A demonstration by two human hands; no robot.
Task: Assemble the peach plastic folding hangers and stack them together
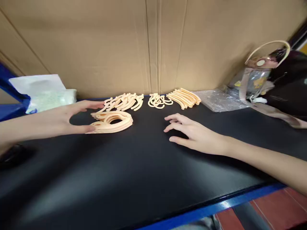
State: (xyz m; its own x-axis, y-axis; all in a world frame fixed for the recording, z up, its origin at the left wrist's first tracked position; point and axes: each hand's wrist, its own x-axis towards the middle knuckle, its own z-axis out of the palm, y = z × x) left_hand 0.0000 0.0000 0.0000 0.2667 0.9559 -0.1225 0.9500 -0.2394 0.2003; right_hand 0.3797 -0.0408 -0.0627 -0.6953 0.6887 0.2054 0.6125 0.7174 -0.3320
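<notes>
My left hand (64,118) reaches in from the left with thumb and fingers spread wide. Its thumb is at the left end of a stack of pale peach, looped flat pieces (127,123); whether it presses on them I cannot tell. Its fingertips are close to a row of wavy peach strips (129,101) behind the stack. On the right, my right hand (192,132) hovers low over the black table (134,179), fingers loosely apart and holding nothing. Beyond it lie small hooked peach pieces (159,101) and a bundle of gently curved strips (184,98).
A cardboard wall (107,48) rises behind the table. White packaging (50,94) stands at the back left, a dark object (14,155) near my left forearm. Clear plastic wrap (213,99) and a handled bottle with a strap (257,78) are at the back right. A blue edge (216,209) borders the front.
</notes>
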